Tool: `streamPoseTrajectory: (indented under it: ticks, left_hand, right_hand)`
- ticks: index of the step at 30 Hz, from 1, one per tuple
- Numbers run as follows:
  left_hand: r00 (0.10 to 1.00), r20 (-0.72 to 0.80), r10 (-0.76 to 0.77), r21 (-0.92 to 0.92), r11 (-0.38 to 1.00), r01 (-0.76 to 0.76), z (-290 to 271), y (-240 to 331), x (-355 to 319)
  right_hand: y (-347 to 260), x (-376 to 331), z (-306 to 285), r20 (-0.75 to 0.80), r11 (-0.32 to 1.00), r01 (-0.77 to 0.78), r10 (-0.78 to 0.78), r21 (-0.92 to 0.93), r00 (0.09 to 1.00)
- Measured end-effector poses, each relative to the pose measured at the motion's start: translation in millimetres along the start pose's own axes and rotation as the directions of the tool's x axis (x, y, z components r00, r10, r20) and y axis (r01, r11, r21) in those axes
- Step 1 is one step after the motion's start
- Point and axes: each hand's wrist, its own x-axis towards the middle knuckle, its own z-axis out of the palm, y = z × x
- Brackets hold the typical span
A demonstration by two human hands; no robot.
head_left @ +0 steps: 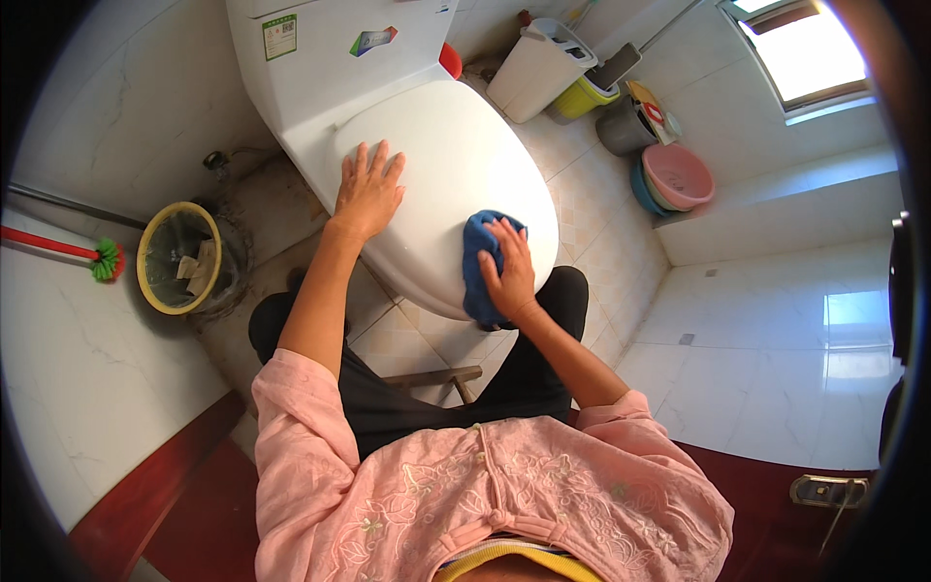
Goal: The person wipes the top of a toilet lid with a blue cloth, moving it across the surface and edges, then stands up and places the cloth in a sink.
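Observation:
A white toilet lid [441, 155] lies closed in front of me. My left hand [370, 194] rests flat on its left side, fingers spread, with nothing in it. On the lid's near right edge, my right hand [508, 267] presses down on a bunched blue cloth [477, 281], gripping it between palm and lid. Part of the cloth hangs over the rim. Behind the lid rises the white cistern [339, 58], with stickers on its front.
A yellow-rimmed waste bin [145, 257] stands at left beside a green-bristled brush [107, 260] with a red handle. Along the far right wall are a white bin [529, 73], a yellow-green bucket [585, 100], a grey bucket [621, 131] and a pink basin [679, 177]. A wooden stool [432, 378] shows between my legs.

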Motion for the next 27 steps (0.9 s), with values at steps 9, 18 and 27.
streamPoseTrajectory:
  ticks: [9, 18, 27]
  left_hand:
    - [1.0, -0.02, 0.011, -0.015, 1.0, -0.011, 9, -7, 1]
    - [0.999, 0.006, 0.047, -0.063, 0.997, -0.046, 6, -9, -1]
    - [0.995, 0.094, 0.016, -0.079, 0.997, -0.008, -8, -1, -1]
  right_hand:
    - [-82, 27, 59, 0.279, 0.917, 0.373, -0.326, -0.138, 0.903]
    - [-88, 40, 92, 0.279, 0.798, 0.592, -0.547, -0.11, 0.789]
    - [-31, -31, 10, 0.188, 0.925, 0.377, -0.364, -0.041, 0.912]
